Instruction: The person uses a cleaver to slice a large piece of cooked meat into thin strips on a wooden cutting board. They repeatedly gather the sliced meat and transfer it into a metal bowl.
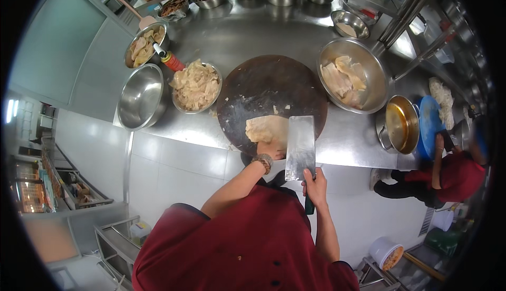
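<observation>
A pale slab of meat or skin (264,128) lies near the front edge of a round dark chopping block (272,81). My left hand (271,149), with bracelets at the wrist, grips the slab's near side; its fingertips are partly hidden. In my right hand (316,184) is the dark green handle of a Chinese cleaver (300,147). The cleaver's broad blade shows its flat face beside the slab's right end, over the block's front edge. Whether blade and slab touch, I cannot tell. Small pale scraps dot the block.
Left of the block stand a bowl of pale cut pieces (196,87), a steel bowl (141,97) and a red torch canister (172,61). A large steel bowl (377,81) with pale slabs sits right. Beyond the pot of brownish liquid (402,125), a co-worker (454,172) holds a dark blade.
</observation>
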A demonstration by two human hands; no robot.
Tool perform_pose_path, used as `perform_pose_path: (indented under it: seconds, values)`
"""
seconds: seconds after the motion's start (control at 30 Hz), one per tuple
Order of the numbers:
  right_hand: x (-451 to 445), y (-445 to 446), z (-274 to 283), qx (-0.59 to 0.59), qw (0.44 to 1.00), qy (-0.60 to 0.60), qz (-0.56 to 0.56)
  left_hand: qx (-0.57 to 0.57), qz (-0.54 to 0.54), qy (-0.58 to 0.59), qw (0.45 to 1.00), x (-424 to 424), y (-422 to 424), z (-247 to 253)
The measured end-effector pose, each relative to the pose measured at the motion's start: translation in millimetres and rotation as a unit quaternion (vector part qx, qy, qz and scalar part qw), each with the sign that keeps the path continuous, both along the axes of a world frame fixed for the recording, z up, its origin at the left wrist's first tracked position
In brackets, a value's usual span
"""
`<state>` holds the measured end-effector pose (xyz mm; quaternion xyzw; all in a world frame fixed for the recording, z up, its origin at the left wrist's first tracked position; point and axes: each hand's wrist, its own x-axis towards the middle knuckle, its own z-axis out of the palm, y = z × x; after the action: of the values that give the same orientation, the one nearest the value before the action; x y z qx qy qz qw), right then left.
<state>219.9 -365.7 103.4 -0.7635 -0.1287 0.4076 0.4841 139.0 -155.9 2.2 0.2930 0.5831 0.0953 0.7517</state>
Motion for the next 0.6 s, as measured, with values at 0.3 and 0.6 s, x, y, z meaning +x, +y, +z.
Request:
perform_pose_path:
  seconds: [0.3, 0.6]
  values:
    - [13, 9, -41, -0.132, 0.987, -0.044, 0.083, 0.629, -0.357, 0.142, 0.676, -65, -1, 43]
    - [-2, 55, -63, -0.096, 0.992, -0.077, 0.033, 0.708, -0.524, 0.089, 0.464, -44, 70, 16]
